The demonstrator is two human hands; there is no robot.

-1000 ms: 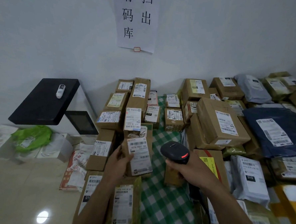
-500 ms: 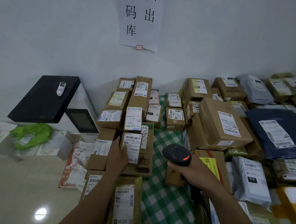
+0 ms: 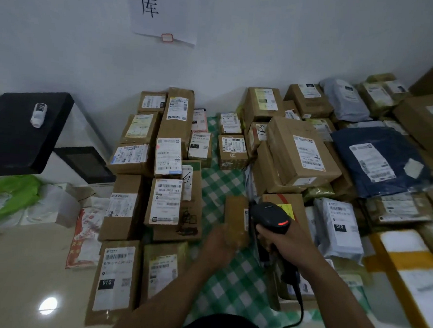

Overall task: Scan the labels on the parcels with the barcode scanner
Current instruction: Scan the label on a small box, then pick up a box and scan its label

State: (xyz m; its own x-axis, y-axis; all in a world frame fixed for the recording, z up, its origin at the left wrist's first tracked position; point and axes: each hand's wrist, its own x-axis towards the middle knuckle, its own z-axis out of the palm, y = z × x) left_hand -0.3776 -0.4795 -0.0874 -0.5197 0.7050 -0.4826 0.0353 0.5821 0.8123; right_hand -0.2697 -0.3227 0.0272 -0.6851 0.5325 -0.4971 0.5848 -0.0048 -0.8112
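My right hand (image 3: 285, 245) grips the black barcode scanner (image 3: 270, 214), whose red light glows and whose cable trails down toward me. My left hand (image 3: 219, 241) is motion-blurred at the near end of a small brown parcel (image 3: 235, 212) lying on the green checked cloth (image 3: 224, 283), just left of the scanner. Whether its fingers hold that parcel is unclear. A labelled brown box (image 3: 166, 201) lies flat on the left stack, apart from both hands.
Rows of labelled cardboard parcels (image 3: 117, 279) fill the left side; boxes and mailer bags (image 3: 380, 161) crowd the right. A black-topped device (image 3: 22, 131) stands at the far left with a small white object on it. A paper sign (image 3: 164, 11) hangs on the wall.
My left hand let go of the labelled box on the left stack and swung right to the small brown parcel beside the scanner. The view tilted down.
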